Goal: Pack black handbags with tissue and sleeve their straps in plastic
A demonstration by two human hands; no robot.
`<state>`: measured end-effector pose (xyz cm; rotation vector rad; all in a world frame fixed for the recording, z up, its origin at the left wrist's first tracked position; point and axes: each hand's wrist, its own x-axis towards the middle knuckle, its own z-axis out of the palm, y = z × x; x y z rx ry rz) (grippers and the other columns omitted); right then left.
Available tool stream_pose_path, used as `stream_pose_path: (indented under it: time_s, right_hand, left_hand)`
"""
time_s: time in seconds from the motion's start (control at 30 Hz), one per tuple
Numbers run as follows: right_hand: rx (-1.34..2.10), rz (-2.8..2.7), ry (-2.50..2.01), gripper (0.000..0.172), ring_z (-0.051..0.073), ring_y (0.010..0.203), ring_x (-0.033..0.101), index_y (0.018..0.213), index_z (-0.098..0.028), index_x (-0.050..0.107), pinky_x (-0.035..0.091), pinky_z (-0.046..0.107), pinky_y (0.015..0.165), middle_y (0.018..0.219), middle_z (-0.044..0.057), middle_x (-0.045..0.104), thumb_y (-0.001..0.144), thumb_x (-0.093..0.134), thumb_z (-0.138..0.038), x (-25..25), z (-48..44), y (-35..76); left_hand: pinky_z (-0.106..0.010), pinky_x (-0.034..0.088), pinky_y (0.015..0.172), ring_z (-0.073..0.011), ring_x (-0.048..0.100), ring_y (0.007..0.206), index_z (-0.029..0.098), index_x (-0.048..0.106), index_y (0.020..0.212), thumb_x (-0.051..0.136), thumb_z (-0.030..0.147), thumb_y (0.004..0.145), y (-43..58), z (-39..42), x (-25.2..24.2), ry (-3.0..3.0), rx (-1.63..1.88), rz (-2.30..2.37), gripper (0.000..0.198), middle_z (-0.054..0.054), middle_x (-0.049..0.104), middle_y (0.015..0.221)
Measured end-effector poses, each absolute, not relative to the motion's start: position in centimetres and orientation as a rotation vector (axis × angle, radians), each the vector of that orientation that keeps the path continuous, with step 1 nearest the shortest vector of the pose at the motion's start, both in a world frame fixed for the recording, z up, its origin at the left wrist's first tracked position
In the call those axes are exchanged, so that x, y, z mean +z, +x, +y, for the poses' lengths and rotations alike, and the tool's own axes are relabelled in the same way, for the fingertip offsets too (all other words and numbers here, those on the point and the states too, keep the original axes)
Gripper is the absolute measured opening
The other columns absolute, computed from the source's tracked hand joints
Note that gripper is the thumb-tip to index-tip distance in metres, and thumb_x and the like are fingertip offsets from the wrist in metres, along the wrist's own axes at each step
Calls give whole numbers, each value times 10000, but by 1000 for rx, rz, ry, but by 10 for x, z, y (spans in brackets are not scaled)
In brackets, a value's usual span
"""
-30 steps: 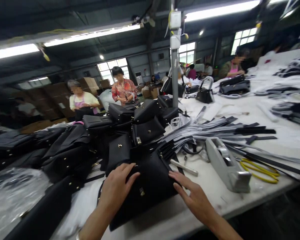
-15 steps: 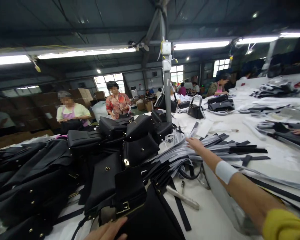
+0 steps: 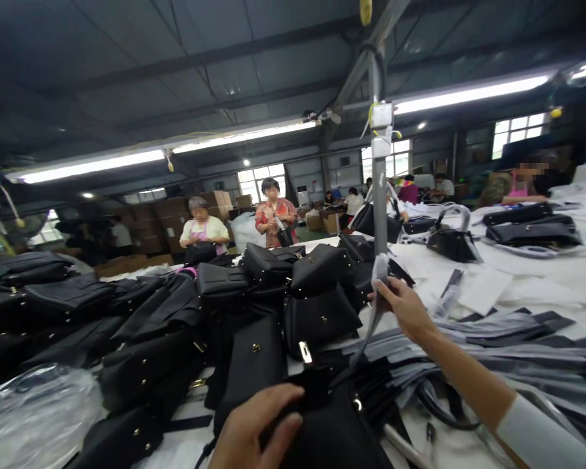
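Pinching a long pale-grey fabric strip (image 3: 371, 329) between closed fingers above the heap of grey strips (image 3: 498, 355), the right hand (image 3: 406, 307) should probably lift it slowly and straight, while the part-open left hand (image 3: 256, 431) rests on the black leather handbag (image 3: 339, 433) in front.

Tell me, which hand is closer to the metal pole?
Right. The right hand is just in front of the pole, holding a grey strip. The left hand rests on a black bag, nearer the camera.

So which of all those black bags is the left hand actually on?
The nearest black bag, at the bottom edge, under the left hand; the piled bags behind lie untouched.
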<state>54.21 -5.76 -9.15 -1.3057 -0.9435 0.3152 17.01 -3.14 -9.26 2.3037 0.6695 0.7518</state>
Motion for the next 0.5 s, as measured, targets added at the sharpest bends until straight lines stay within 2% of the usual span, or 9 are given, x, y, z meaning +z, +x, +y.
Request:
stream_pose_path:
  time_s: [0.07,0.13,0.23,0.37,0.5]
  right_hand:
    - [430,-1089,-1292,377,155,569,628,923,-191,592,480,247,525,635,-10,661,922,578,-568,-86,-63,492]
    - [551,-1238,-1269,372,129,458,571,871,-189,605,447,237,484,552,-38,609,935,563,-553,-84,-74,442]
    - [679,-1465,-1252,356,101,441,540,816,-186,591,403,221,473,592,-43,588,989,496,-483,-90,-90,385]
    - [718,-1614,-1328,363,124,510,566,847,-187,604,428,234,521,650,-18,604,1024,414,-440,-106,-103,355]
    - [653,-1838,-1349,226,221,840,696,1093,-251,661,525,306,763,950,31,732,985,504,-371,-119,-108,356]
  left_hand:
    - [-404,484,1064,-264,656,1160,277,706,1217,535,471,959,195,-22,-73,2086,749,674,366,-84,718,1229]
    - [-436,488,1041,-278,655,1150,181,655,1276,531,495,962,218,-15,-58,1826,710,607,461,-142,715,1216]
    - [-408,515,989,-262,680,1097,116,611,1271,503,460,990,236,-10,-49,1328,750,518,457,-183,707,1204]
    - [-355,550,929,-231,707,1025,117,601,1216,565,289,981,221,-13,-54,983,956,532,294,-177,710,1172]
    - [-319,589,814,-188,723,842,108,603,1143,556,278,987,185,-14,-57,864,1101,533,236,-131,723,986]
